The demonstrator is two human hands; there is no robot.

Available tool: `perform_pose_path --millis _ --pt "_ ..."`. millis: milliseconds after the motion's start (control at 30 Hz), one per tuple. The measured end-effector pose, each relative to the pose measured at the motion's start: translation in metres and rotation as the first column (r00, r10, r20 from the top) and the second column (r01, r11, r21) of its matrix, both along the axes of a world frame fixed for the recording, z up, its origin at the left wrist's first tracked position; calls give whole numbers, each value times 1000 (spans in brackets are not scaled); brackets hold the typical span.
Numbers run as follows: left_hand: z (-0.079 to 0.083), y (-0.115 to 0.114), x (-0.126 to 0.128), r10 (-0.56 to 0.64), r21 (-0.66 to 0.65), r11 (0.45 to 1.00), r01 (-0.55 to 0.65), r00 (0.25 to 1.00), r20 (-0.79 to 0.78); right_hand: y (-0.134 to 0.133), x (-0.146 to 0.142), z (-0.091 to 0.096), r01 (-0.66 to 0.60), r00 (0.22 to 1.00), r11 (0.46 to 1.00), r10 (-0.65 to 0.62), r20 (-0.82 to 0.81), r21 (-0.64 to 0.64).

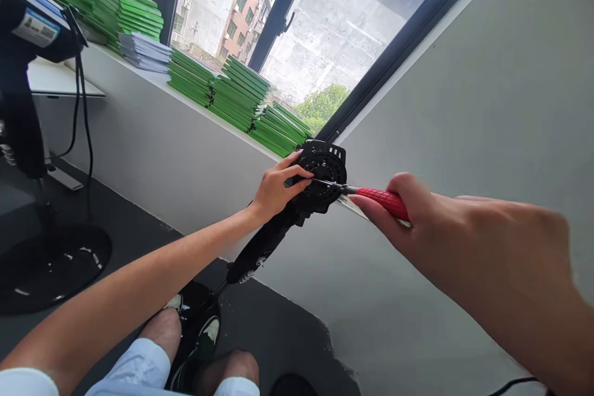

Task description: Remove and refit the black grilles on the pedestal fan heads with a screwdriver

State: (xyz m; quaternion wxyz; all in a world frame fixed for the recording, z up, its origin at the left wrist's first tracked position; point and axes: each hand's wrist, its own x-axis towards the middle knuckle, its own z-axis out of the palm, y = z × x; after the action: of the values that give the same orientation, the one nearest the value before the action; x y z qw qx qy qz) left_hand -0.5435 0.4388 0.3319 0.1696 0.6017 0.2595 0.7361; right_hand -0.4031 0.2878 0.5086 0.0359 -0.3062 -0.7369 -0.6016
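Open room: you have bare grey wall (487, 99) to the right of the work, and dark floor (264, 328) below. Edges: the round black housing (330, 164) sits just beside the window sill's end, beneath the slanting window frame (371, 86); its black arm (273, 235) slopes down to a dark round base (199, 297) near your shoes (211, 328).

Labels: one white-and-blue label (39, 29) with a code-like square, on the blue-and-black machine (37, 3) at far left; print too small to read. One pale strip beneath your right thumb, mostly hidden, not legible.

Hands: your right hand (468, 238), one red-handled screwdriver (383, 200), thumb and fingers clamped on the grip, shaft crossing the housing's face. Your left hand (273, 193), at the housing, thumb and index fingertips close together at the shaft's tip; you cannot tell whether they pinch anything.

Surroundings: green folders (236, 99), several stacks along the sill, the nearest just behind the housing; one stack of white papers (145, 52); black cables (83, 111) hanging from the machine; one glossy round base (51, 266), well apart; your knees (162, 331) below the left forearm.
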Motion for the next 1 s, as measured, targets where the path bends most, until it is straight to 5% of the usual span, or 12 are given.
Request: perform_pose_path --millis 133,200,300,433,533,700,833,1000 --pt "2 2 -1 44 38 998 -44 999 7 7 -9 -3 16 1000 992 -19 -20 -128" --pt "4 3 -1 71 38 997 -71 997 1 10 -17 -2 165 986 984 -166 -7 -67" --pt "8 5 -3 82 54 995 -80 996 -37 10 -32 4 425 900 896 -434 -45 -126" --pt "11 10 -7 91 45 995 -88 993 -70 13 -42 17 489 827 780 -557 -76 -392" --pt "12 12 -11 82 32 996 -79 989 -123 15 -43 21 548 801 789 -591 -97 -276" --pt "12 8 -14 58 25 998 -55 992 -112 10 -41 20 373 852 803 -495 -170 -465" --pt "13 9 -9 42 -4 999 -42 999 7 5 -39 18 413 862 834 -487 -138 -367" --pt "12 9 -4 25 -19 1000 -24 999 43 7 -32 20 300 871 802 -451 -195 -517"
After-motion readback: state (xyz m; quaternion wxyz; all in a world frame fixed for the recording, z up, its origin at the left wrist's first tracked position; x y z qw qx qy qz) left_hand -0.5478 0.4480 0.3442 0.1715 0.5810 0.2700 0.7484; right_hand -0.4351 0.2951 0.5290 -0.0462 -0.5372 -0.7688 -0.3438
